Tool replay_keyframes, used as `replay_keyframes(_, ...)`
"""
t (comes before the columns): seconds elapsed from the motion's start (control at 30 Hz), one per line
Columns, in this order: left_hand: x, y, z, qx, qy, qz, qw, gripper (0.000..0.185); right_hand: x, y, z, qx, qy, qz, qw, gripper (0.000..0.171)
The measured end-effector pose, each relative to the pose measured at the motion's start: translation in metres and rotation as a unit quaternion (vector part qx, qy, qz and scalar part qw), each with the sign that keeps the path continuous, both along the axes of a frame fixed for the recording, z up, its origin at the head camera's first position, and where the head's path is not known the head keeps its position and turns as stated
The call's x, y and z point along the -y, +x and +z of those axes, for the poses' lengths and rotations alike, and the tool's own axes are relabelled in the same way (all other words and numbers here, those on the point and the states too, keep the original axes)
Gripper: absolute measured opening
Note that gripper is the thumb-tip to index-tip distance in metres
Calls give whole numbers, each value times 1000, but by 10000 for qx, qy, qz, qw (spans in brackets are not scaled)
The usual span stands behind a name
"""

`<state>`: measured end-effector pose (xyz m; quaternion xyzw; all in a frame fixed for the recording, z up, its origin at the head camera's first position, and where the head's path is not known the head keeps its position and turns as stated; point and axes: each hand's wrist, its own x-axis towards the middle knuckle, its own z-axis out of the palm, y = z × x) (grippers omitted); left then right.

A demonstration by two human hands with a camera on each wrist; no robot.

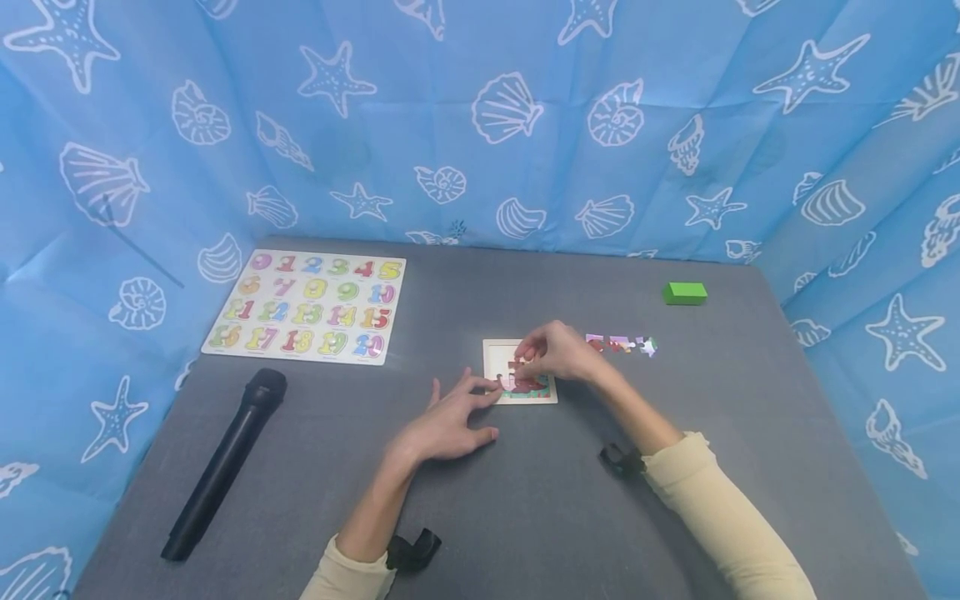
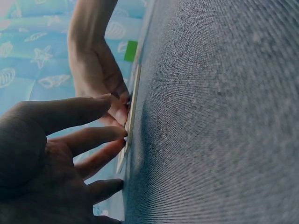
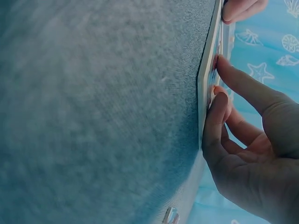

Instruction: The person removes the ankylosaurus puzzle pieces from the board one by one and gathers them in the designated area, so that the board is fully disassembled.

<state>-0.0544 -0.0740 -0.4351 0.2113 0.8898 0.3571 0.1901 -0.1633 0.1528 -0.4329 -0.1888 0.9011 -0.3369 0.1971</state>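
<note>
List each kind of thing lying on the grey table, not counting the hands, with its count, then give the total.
Number board: 1
Black microphone: 1
Green block: 1
Small puzzle tray: 1
Row of loose puzzle pieces: 1 (separate pieces too small to count)
Total: 5

Bright, even and soft from above in the head view, with faint shadows only; slightly curved at the edges. Dimmer and blue-tinted in both wrist views, strongly blurred on the near grey table (image 3: 93,116) and dark on the left hand (image 2: 42,168).
</note>
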Motion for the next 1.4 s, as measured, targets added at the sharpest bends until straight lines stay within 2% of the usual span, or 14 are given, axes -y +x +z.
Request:
replay_keyframes(0.77,1,1,1,58,-19,-22,10000,58,0,2,4,174,120,185,9996,26)
replay_keyframes(0.97,1,0,0,80,-67,29,9999,59,2,4,4,-37,283,15,9996,37)
replay_keyframes(1.07,1,0,0,87,-70,36,9999,59,3,4,4,-7,300,-36,9995,33)
replay_keyframes(1.4,1,-1,0,126,-47,10,9999,59,2,3,3,57,257,172,9995,34)
